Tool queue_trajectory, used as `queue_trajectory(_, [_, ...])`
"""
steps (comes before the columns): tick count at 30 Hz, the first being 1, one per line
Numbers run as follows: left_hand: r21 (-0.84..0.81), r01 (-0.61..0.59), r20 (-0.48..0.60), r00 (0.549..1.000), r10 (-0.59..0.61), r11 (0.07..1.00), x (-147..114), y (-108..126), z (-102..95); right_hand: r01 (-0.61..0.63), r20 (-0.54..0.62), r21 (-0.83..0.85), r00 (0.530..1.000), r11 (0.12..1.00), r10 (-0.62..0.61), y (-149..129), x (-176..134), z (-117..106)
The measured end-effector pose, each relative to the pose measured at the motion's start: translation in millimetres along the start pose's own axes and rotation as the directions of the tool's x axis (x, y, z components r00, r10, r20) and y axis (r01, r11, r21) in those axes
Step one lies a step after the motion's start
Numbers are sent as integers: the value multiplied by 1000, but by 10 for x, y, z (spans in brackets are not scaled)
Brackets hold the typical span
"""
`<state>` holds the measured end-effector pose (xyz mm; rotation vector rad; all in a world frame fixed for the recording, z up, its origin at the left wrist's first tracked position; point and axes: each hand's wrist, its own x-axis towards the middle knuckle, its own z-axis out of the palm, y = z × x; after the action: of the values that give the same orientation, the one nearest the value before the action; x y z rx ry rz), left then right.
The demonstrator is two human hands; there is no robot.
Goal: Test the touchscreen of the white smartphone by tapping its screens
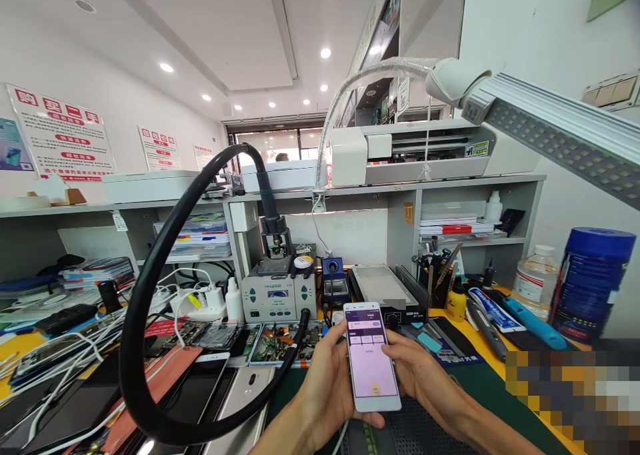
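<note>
A white smartphone (pixel 371 368) is upright in front of me, its screen lit with a purple and pink page. My left hand (pixel 324 378) wraps round its left side, with fingertips showing under the bottom edge. At the right edge, my right hand (pixel 417 368) grips the phone too, its thumb over the side of the screen. The fingers behind the phone are hidden. Below both hands lies a dark green mat (pixel 500 402) with a black perforated pad (pixel 425 428) on it.
A thick black hose (pixel 131 348) loops up from the hot air station (pixel 279 295) on my left. Several phones and tablets (pixel 80 402) crowd that side. A tray of circuit boards (pixel 275 348) stands behind my left hand. An LED lamp (pixel 560 128) overhangs bottles (pixel 535 278) and tools at right.
</note>
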<state>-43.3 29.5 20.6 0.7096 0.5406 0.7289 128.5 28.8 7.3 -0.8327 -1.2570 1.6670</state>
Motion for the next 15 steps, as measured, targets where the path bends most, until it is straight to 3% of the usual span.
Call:
queue_trajectory(8, [-63, 24, 51, 998, -21, 998, 75, -23, -26, -73, -70, 29, 995, 997, 75, -24, 5, 19])
queue_trajectory(12, [-99, -102, 34, 994, 105, 990, 216, -85, -136, -57, -41, 106, 997, 993, 62, -5, 56, -6])
queue_trajectory(15, [-57, -99, 92, 990, 103, 994, 339, -120, -253, -77, -10, 155, 997, 985, 79, 19, 93, -38])
